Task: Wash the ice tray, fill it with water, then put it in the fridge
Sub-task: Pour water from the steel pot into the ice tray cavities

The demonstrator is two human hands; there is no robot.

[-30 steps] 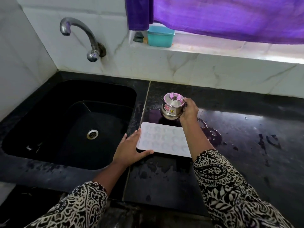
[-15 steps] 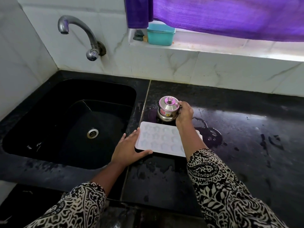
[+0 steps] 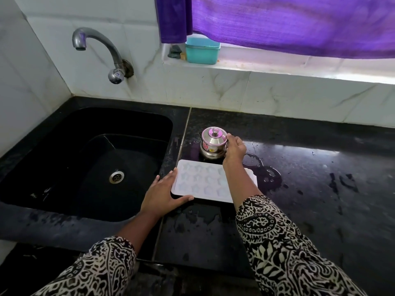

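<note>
Home kitchen, plainly a domestic one. Told by the black sink [image 3: 64,129] sunk into a polished black stone worktop [image 3: 320,167], with a steel drain [image 3: 116,176] at the bottom and a curved metal tap [image 3: 100,45] fixed to the pale marble-look wall tiles [image 3: 213,90]. Further marked by household ware: a small lidded steel pot [image 3: 212,144] and a white ice tray [image 3: 198,182] on the wet worktop, a teal plastic tub [image 3: 202,52] on the window ledge [image 3: 277,67], under a purple cloth curtain [image 3: 277,24].
</note>
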